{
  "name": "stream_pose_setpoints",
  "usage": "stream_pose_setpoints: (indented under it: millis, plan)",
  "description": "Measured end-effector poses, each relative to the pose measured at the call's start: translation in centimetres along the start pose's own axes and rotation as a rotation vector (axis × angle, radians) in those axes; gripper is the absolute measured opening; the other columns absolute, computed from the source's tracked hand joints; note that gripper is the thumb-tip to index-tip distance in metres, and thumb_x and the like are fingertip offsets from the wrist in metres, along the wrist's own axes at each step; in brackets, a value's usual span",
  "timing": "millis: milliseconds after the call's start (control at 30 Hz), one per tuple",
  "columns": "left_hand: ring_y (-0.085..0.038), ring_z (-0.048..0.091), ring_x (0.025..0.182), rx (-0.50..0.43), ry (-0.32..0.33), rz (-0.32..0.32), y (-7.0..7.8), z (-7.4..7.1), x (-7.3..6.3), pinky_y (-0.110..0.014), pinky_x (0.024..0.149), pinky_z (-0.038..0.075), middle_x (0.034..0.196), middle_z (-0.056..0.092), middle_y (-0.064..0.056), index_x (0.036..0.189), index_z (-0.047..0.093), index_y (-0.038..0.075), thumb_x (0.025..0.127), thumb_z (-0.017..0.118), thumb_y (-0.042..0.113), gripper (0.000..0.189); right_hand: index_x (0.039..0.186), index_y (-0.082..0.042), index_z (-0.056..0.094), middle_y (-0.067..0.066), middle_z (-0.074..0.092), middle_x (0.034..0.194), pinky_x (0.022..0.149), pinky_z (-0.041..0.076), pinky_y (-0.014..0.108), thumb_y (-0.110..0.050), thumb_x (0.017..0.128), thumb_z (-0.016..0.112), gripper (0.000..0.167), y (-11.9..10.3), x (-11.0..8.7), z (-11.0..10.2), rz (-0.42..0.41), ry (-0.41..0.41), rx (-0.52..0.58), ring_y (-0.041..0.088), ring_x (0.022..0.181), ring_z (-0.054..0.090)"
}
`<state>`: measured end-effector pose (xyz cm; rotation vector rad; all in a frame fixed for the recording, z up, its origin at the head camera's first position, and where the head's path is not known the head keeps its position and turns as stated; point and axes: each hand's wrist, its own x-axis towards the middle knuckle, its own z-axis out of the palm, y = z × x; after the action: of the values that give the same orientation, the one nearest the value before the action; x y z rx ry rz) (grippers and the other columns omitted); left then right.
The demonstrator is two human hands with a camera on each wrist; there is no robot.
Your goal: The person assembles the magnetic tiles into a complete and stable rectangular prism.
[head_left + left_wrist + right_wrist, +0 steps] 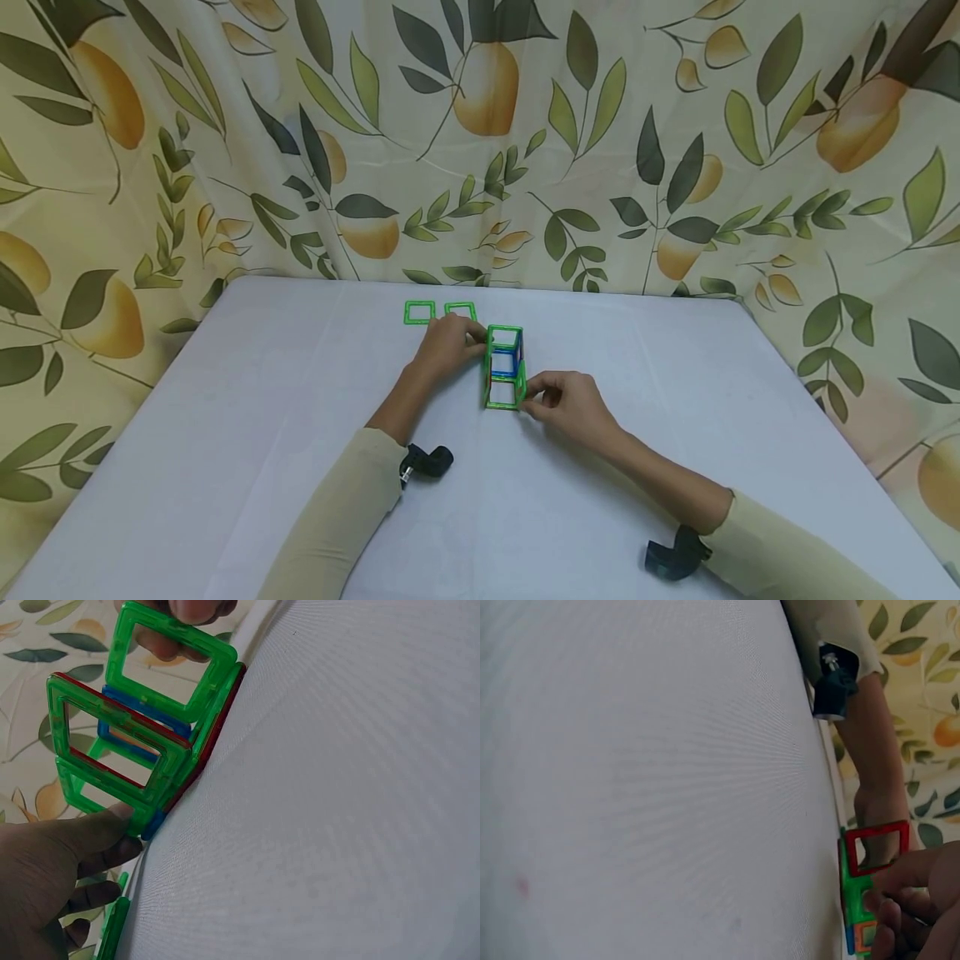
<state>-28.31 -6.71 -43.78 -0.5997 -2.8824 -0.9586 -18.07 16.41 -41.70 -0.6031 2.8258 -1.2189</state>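
A frame of square magnetic tiles (503, 365), green, blue and red with open centres, stands on the white table in the head view. My left hand (452, 343) pinches its far left corner; in the left wrist view the thumb (105, 825) lies on a green tile there. At the near right end, my right hand (572, 406) pinches an upright green tile (217, 671) between thumb and fingers. The right wrist view shows the red-edged end (851, 855) of the frame beside the right hand (922, 900), which partly hides the other tiles.
Two loose green square tiles lie flat behind the left hand: one at the left (419, 313), the other (461, 310) partly covered by that hand. The white table (300, 375) ends at a leaf-and-fruit patterned curtain (495, 167). Black cameras (429, 461) are strapped at both wrists.
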Motion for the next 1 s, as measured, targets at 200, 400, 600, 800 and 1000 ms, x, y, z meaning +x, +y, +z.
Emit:
stream_pose_setpoints:
  millis: [200,400,600,800,1000]
  plan:
    - [-0.022,0.063,0.117,-0.006,-0.001,0.001,0.2,0.0,0.0,-0.048,0.103,0.039,0.113,0.078,-0.002,0.115,0.081,0.012,0.097,0.079,0.021,0.020,0.099,-0.001,0.074,0.002,0.072,0.089,0.065,0.048,0.026,0.009,0.083,0.067,0.020,0.6,0.5,-0.5,0.049,0.008,-0.003,0.018,0.075,0.057]
    - [-0.020,0.064,0.114,-0.013,-0.003,-0.019,0.2,0.0,-0.1,-0.048,0.105,0.038,0.113,0.078,0.000,0.116,0.081,0.013,0.097,0.079,0.021,0.021,0.116,0.000,0.065,0.009,0.067,0.103,0.075,0.051,0.029,0.003,0.091,0.063,0.026,1.5,2.1,-0.7,0.199,0.018,0.065,0.024,0.087,0.061]
    - [-0.020,0.067,0.110,-0.027,-0.013,-0.014,-0.3,-0.7,-0.2,-0.050,0.110,0.037,0.106,0.078,0.003,0.118,0.081,0.014,0.096,0.081,0.021,0.023,0.135,0.001,0.055,0.017,0.062,0.122,0.085,0.050,0.034,0.003,0.093,0.058,0.042,2.6,4.0,-1.0,0.270,-0.009,0.152,0.030,0.101,0.062]
    - [-0.021,0.064,0.095,-0.084,0.003,-0.043,-1.2,-2.7,-0.2,-0.045,0.097,0.045,0.103,0.077,0.002,0.119,0.080,0.014,0.095,0.081,0.018,0.024,0.145,0.001,0.051,0.019,0.061,0.137,0.083,0.049,0.033,0.010,0.093,0.051,0.053,3.0,5.8,-1.1,0.218,-0.023,0.191,0.029,0.097,0.058]
    - [-0.026,0.062,0.104,-0.159,-0.067,-0.101,-2.2,-4.5,-0.4,-0.043,0.089,0.051,0.114,0.072,-0.006,0.123,0.077,0.011,0.093,0.083,0.023,0.033,0.147,0.002,0.051,0.021,0.059,0.143,0.080,0.049,0.029,0.014,0.094,0.051,0.054,3.3,6.9,-1.3,0.109,-0.043,0.264,0.031,0.101,0.057]
